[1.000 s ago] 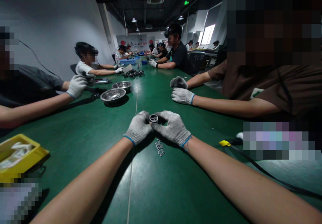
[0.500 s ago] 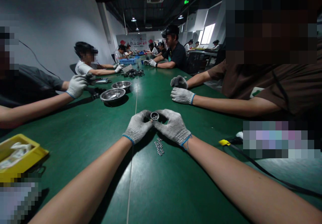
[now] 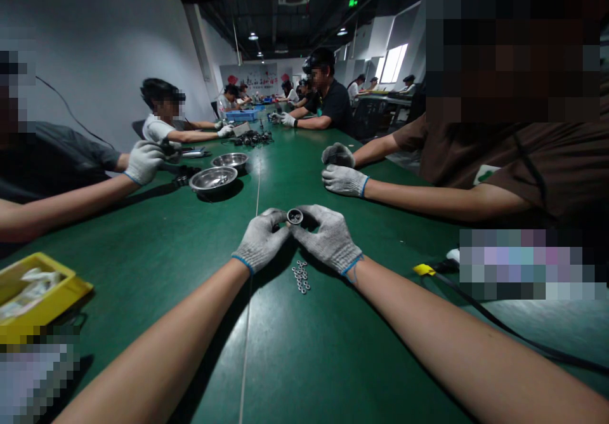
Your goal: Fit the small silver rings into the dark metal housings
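A small round part is held between two gloved hands.
It is pinched by the closed fingertips of the left hand and right hand just above the green table, midway between its side edges; small rings are scattered towards the near edge.

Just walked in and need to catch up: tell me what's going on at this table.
The left hand and right hand, both gloved, hold a round part between them over the table. Small rings lie in a cluster by the wrists. Two bowls sit farther off on the left; gloved co-workers line both sides.
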The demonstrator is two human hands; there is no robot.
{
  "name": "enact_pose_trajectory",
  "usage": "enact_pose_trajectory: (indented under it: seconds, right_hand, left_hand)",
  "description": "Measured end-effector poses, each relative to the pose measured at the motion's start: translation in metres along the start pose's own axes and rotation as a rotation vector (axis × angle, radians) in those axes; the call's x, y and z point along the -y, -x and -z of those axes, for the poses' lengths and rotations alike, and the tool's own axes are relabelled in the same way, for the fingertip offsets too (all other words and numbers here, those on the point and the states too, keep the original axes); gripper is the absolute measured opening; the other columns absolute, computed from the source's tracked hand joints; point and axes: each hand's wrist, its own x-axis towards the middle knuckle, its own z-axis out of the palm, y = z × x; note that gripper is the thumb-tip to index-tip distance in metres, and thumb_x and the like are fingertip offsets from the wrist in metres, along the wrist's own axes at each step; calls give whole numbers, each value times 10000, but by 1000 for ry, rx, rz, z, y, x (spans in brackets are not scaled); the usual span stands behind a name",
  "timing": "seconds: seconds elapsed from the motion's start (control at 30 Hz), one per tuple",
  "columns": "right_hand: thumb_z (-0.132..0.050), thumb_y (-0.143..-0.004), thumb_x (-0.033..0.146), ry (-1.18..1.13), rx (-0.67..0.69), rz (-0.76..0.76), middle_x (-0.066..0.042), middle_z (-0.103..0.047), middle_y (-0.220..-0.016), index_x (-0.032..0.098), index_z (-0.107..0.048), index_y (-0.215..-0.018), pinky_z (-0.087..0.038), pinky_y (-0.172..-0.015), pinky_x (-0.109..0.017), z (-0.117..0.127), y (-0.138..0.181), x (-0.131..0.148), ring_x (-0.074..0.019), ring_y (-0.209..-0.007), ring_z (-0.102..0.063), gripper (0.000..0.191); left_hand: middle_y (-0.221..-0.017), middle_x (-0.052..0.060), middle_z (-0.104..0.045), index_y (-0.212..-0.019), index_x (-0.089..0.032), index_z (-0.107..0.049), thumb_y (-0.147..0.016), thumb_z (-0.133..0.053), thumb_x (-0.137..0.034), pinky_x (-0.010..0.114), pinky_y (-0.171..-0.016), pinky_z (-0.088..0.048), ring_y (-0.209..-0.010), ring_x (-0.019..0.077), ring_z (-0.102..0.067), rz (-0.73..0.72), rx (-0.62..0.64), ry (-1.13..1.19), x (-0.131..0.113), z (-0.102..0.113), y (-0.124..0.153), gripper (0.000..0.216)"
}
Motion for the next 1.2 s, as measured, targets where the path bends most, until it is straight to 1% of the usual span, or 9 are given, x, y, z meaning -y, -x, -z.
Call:
enact_pose_trajectory:
  seconds: [0.07,0.17,0.27,0.37,0.53,0.83,0.97,1.2]
  right_hand:
    - [-736,-877,381,-4,-1,-4,-83,-813,-1008,216,-776,-1036,-620,-891,-395,0,0,0,-248,-910,-769,232]
    - [-739,-881,386,-8,4,-21,-76,-812,-1000,218,-774,-1040,-619,-871,-379,1,0,2,-242,-901,-766,234]
    - [-736,-888,400,-11,6,-19,-76,-810,-985,215,-773,-1032,-617,-856,-371,1,0,3,-239,-890,-764,237]
    - [-733,-889,402,-21,-2,-7,-77,-809,-967,209,-772,-1017,-616,-852,-373,1,0,3,-238,-878,-764,235]
    - [-740,-879,392,-16,3,-15,-72,-810,-974,215,-771,-1009,-614,-858,-371,1,0,3,-238,-888,-763,222]
    - [-741,-879,385,4,-2,-2,-89,-807,-956,187,-774,-998,-605,-831,-362,1,-1,3,-245,-876,-767,233]
    - [-724,-895,418,10,22,-32,-85,-811,-971,206,-772,-994,-605,-841,-363,0,-2,3,-248,-897,-773,238]
    - [-723,-902,453,-20,34,-91,-91,-821,-1059,220,-783,-1068,-612,-920,-397,-1,-2,1,-262,-965,-782,292]
  left_hand:
    - [-973,50,-745,-983,-191,-769,-869,-628,-229,314,-823,-555,-893,208,-696,16,-20,-29,-1,0,1,185]
    - [-903,38,-717,-1017,-174,-740,-821,-703,-267,313,-757,-545,-782,190,-654,74,-96,-86,-4,0,2,220]
    - [-843,24,-686,-961,-175,-718,-798,-736,-290,312,-747,-538,-756,185,-629,91,-127,-114,-7,0,4,200]
    - [-805,12,-665,-905,-185,-707,-814,-720,-295,306,-742,-526,-750,182,-621,72,-106,-109,-7,0,4,143]
    - [-798,15,-657,-852,-183,-703,-834,-687,-261,301,-738,-503,-759,181,-626,27,-84,-117,-6,0,4,82]
    - [-815,24,-690,-853,-174,-717,-848,-649,-215,290,-712,-484,-762,178,-641,-18,-48,-98,-4,0,3,80]
    - [-782,22,-689,-802,-168,-688,-858,-647,-235,277,-674,-474,-743,173,-638,4,-14,-81,-3,-2,3,95]
    - [-719,5,-649,-756,-170,-666,-856,-677,-289,264,-631,-461,-674,151,-600,65,14,-25,-3,-2,4,156]
